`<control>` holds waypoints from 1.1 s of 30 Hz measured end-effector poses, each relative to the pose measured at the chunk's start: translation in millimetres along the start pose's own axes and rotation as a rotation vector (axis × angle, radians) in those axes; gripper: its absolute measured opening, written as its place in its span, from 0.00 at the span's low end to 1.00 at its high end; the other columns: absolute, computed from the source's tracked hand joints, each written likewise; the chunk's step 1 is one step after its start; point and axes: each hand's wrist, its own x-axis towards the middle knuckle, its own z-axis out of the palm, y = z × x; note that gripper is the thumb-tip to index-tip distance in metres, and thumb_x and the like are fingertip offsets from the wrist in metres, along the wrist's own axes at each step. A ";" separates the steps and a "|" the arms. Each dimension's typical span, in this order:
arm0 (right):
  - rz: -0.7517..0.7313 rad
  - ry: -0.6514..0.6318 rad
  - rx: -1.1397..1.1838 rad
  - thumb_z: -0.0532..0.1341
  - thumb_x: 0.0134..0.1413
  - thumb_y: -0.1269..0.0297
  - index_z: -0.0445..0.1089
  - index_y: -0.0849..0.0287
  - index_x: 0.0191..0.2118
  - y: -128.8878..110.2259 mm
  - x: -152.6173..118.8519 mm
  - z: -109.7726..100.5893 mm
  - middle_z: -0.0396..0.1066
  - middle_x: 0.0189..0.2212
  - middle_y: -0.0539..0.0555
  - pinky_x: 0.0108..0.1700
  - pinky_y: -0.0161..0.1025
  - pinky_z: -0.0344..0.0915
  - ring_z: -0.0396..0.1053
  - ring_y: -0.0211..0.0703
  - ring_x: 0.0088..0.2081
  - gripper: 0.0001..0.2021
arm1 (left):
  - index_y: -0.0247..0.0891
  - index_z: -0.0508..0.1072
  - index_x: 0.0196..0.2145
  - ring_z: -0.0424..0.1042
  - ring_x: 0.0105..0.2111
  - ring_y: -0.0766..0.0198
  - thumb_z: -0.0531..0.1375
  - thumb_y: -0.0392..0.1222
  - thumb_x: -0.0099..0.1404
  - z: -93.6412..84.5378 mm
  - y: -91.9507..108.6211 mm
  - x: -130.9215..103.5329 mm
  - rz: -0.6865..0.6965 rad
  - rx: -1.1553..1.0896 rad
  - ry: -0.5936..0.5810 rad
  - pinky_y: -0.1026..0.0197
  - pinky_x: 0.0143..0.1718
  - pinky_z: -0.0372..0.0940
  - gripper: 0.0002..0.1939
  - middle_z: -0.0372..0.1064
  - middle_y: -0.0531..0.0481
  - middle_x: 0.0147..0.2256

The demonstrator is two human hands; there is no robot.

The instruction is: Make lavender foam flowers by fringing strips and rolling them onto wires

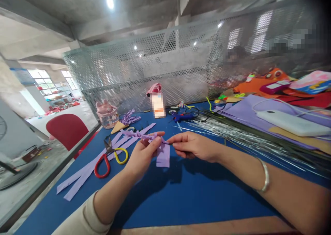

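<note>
A lilac fringed strip hangs above the blue table between my hands, its loose end pointing down and its far part twisted out to the left. My left hand pinches the strip between thumb and fingers. With thumb and forefinger pressed together, my right hand grips the strip's right edge. Just left of my left hand lie scissors with one red and one yellow handle, blades apart. Long lilac strips lie under and beside the scissors.
A pink-lidded bottle stands at the back left near curled lilac pieces. A blue glue gun lies behind my right hand. Thin wires, lilac sheets and a white power strip fill the right. Perforated metal screening closes off the back.
</note>
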 end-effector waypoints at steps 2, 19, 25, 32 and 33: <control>-0.127 0.139 -0.200 0.55 0.56 0.60 0.65 0.61 0.47 1.7 -1.4 6.1 0.66 0.23 0.49 0.23 0.33 0.55 0.57 0.33 0.21 0.16 | 0.33 0.76 0.37 0.67 0.24 0.72 0.67 0.49 0.52 3.4 0.4 1.2 0.007 -0.050 0.102 0.69 0.26 0.63 0.18 0.70 0.52 0.26; -0.969 0.876 -1.122 0.59 0.55 0.70 0.64 0.58 0.30 8.3 -8.8 27.1 0.68 0.27 0.50 0.43 0.45 0.55 0.64 0.40 0.32 0.04 | 0.32 0.78 0.34 0.71 0.33 0.68 0.69 0.45 0.51 5.5 0.3 -4.7 0.010 -0.112 0.181 0.68 0.35 0.68 0.15 0.73 0.48 0.32; -0.618 0.868 -0.761 0.58 0.56 0.64 0.63 0.58 0.28 6.4 -2.5 20.6 0.67 0.26 0.51 0.37 0.39 0.57 0.63 0.40 0.31 0.07 | 0.36 0.78 0.35 0.70 0.31 0.69 0.68 0.44 0.53 2.6 0.1 -7.7 0.059 -0.066 0.140 0.64 0.40 0.68 0.13 0.71 0.51 0.30; -0.185 0.573 -0.333 0.62 0.49 0.59 0.63 0.58 0.24 4.7 2.2 15.3 0.65 0.20 0.48 0.26 0.34 0.55 0.59 0.35 0.23 0.11 | 0.36 0.75 0.36 0.71 0.31 0.66 0.68 0.42 0.52 1.6 5.4 -9.4 0.144 0.189 0.110 0.64 0.37 0.67 0.14 0.73 0.50 0.30; -0.131 0.521 -0.302 0.63 0.48 0.59 0.63 0.58 0.24 5.3 2.9 14.7 0.65 0.19 0.47 0.25 0.34 0.54 0.58 0.34 0.22 0.11 | 0.35 0.75 0.35 0.71 0.31 0.66 0.68 0.41 0.52 2.1 6.7 -9.7 0.149 0.215 0.090 0.64 0.36 0.66 0.12 0.73 0.50 0.30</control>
